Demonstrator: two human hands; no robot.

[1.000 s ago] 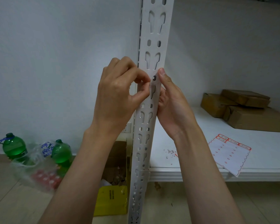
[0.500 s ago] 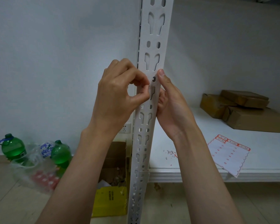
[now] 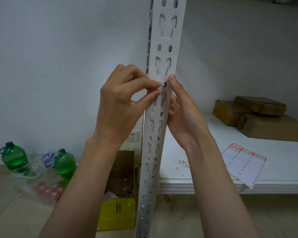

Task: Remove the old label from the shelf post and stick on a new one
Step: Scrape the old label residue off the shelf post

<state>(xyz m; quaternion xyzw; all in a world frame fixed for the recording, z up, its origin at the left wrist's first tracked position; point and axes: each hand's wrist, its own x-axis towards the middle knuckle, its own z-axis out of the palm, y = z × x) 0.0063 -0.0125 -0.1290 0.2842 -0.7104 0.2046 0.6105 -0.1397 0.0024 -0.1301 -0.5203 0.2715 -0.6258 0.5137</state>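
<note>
The white perforated shelf post (image 3: 163, 40) stands upright in the middle of the view. My left hand (image 3: 122, 102) is at its left side, thumb and forefinger pinched together on the post's front face beside a small round hole. Whatever sits between those fingertips is hidden, and no label shows on the post. My right hand (image 3: 184, 114) wraps the post from the right, thumb tip pressed on the front edge and fingers behind. A sheet of red-bordered labels (image 3: 243, 164) lies on the white shelf (image 3: 282, 169), overhanging its front edge.
Small paper scraps (image 3: 181, 163) lie on the shelf near the post. Brown cardboard parcels (image 3: 265, 121) are stacked at the back right. On the floor to the left are two green bottles (image 3: 14, 157), a plastic bag, an open carton (image 3: 122, 170) and a yellow packet (image 3: 117, 213).
My left thumb and forefinger have shifted slightly on the post's face, the forefinger now stretched toward the round hole. My right hand has stayed put.
</note>
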